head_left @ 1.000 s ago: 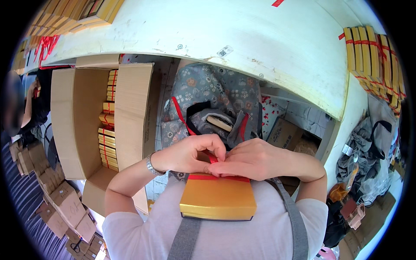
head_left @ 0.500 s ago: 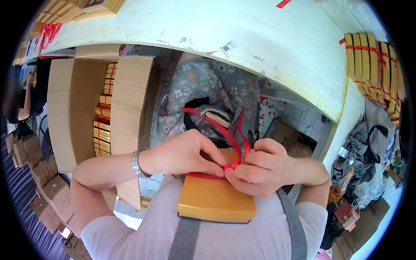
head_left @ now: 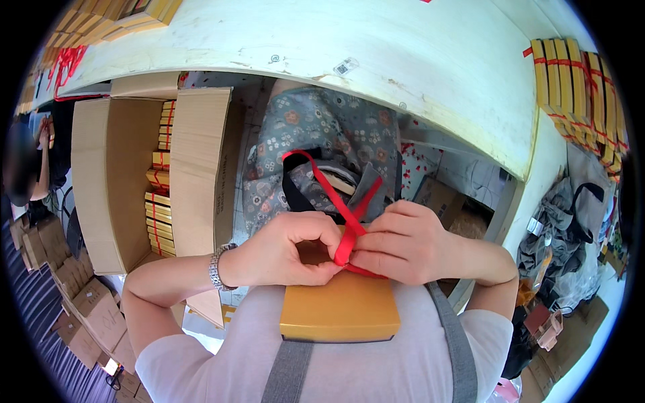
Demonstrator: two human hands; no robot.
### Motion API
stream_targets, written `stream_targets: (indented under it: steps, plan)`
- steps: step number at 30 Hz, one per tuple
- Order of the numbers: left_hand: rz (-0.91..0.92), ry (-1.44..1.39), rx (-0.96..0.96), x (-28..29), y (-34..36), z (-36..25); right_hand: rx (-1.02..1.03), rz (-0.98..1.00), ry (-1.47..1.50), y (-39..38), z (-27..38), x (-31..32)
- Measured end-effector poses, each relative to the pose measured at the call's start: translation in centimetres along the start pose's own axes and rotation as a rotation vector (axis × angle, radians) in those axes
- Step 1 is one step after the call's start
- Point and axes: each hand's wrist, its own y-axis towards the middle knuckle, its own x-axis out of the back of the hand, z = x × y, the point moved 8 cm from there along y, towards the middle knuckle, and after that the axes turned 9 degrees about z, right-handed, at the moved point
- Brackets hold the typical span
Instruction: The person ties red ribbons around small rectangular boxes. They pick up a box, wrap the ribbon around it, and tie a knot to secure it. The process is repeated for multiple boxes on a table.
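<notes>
A gold box lies against my body with its dark-edged side nearest me. A red ribbon crosses over itself above the box, its loose ends reaching away over my apron. My left hand, with a metal watch on the wrist, pinches the ribbon at the crossing. Close against it, my right hand has its fingers curled on the ribbon too, and a short red length shows beneath them. The fingers hide part of the crossing and the box's far edge.
At left stands an open cardboard carton holding stacks of gold boxes with red ribbon. A white table spans the far side. More ribboned gold boxes stand at the right, above grey cloth and plastic bags.
Both hands have shifted at the crossing, the left turning its pinch. The ribbon now forms a clear cross, and its left-hand length no longer lies across the box top.
</notes>
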Motion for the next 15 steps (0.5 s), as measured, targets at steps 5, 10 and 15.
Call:
stream_targets:
  steps: [5,10,15]
  plan:
    - [0.118,0.098,0.13,0.0,0.0,-0.4,0.043,0.057,0.189,-0.2,-2.6,-2.0]
    - [0.091,0.523,-0.136,0.5,0.9,-5.0,0.096,0.17,0.337,-0.8,-3.3,-5.0]
    - [0.362,0.665,0.078,-0.7,0.7,-8.1,0.051,0.256,0.477,-1.3,-4.0,-6.1]
